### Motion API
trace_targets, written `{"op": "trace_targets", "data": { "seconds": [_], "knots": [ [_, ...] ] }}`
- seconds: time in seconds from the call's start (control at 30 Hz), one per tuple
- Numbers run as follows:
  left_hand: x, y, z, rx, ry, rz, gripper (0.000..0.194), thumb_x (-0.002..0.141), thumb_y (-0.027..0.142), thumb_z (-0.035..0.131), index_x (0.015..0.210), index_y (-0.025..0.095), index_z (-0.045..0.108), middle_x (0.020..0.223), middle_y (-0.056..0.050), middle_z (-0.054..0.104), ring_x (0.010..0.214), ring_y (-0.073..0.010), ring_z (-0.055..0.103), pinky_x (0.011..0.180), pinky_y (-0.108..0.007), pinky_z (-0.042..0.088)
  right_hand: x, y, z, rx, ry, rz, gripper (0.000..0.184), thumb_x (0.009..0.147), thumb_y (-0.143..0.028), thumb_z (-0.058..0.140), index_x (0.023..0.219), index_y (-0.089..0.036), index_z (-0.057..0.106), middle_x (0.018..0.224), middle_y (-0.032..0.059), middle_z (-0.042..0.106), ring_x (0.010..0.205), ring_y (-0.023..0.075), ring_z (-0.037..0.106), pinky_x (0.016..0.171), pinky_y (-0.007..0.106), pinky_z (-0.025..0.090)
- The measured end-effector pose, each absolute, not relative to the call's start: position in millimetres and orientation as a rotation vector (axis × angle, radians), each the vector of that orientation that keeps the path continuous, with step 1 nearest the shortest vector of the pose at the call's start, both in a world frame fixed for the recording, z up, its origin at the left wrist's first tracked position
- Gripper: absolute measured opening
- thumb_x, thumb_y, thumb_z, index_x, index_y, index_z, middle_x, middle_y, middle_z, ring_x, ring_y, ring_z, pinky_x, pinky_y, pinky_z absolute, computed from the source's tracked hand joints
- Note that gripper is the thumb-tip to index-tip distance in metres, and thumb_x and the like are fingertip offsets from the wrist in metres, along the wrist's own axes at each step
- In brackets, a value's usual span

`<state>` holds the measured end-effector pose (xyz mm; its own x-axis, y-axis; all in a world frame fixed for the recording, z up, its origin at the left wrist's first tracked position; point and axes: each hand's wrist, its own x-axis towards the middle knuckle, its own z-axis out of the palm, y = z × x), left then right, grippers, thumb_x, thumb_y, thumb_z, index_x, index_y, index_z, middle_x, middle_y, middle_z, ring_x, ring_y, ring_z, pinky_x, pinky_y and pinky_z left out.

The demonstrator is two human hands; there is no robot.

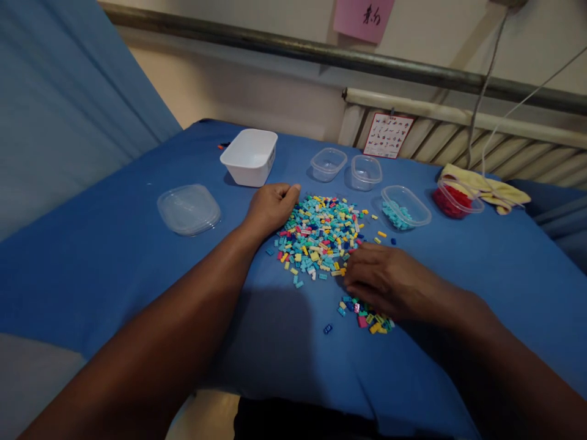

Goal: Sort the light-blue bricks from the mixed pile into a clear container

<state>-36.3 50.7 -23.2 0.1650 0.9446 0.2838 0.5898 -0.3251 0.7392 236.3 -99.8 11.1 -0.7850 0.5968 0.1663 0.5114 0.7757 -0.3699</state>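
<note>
A wide pile of small toy building bricks [316, 229], mostly turquoise with yellow, pink, white and dark blue ones, lies spread on the blue cloth. My left hand [271, 209] rests at the pile's left back edge, its fingers curled in and the thumb laid along them; whatever may be inside is hidden. At the right front edge, my right hand [383, 278] has its fingers bent down and together, touching bricks, with the fingertips hidden. A smaller heap of mixed bricks [373, 321] lies partly under it. One dark blue brick [328, 329] sits apart.
Behind the pile stand a white tub [250, 156] and two clear containers [328, 164]. To the right are a clear container with turquoise bricks [398, 215], another with red pieces [452, 201], and a yellow cloth [486, 186]. Clear lids [189, 209] lie at left.
</note>
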Motion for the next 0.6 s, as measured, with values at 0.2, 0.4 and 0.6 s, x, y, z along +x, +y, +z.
{"op": "trace_targets", "data": {
  "seconds": [0.2, 0.4, 0.6],
  "knots": [
    [-36, 50, -22, 2.01, 1.436, 1.014, 0.049, 0.104, 0.052, 0.053, 0.067, 0.021, 0.062, 0.059, -0.001, 0.05, 0.062, -0.0187, 0.047, 0.061, -0.035, 0.028, 263, -90, 2, -1.261, -2.258, 0.296, 0.006, 0.103, -0.02, 0.065, 0.106, -0.023, 0.069, 0.092, 0.0025, 0.076, 0.076, 0.0178, 0.07, 0.071, 0.031, 0.054],
    [-37, 53, -25, 2.001, 1.458, 0.996, 0.051, 0.104, 0.056, 0.052, 0.069, 0.02, 0.064, 0.06, -0.001, 0.052, 0.064, -0.019, 0.049, 0.061, -0.034, 0.027, 261, -83, -10, -1.103, -2.459, 0.195, 0.018, 0.105, -0.019, 0.063, 0.119, -0.022, 0.073, 0.104, 0.008, 0.076, 0.096, 0.0247, 0.072, 0.086, 0.039, 0.058],
    [-36, 54, -25, 2.006, 1.464, 1.007, 0.05, 0.104, 0.054, 0.053, 0.07, 0.019, 0.066, 0.061, -0.001, 0.055, 0.062, -0.018, 0.05, 0.06, -0.034, 0.027, 260, -80, -15, -1.147, -2.492, 0.142, 0.015, 0.103, -0.017, 0.065, 0.11, -0.022, 0.078, 0.1, 0.008, 0.077, 0.093, 0.0251, 0.073, 0.079, 0.038, 0.058]
  ]
}}
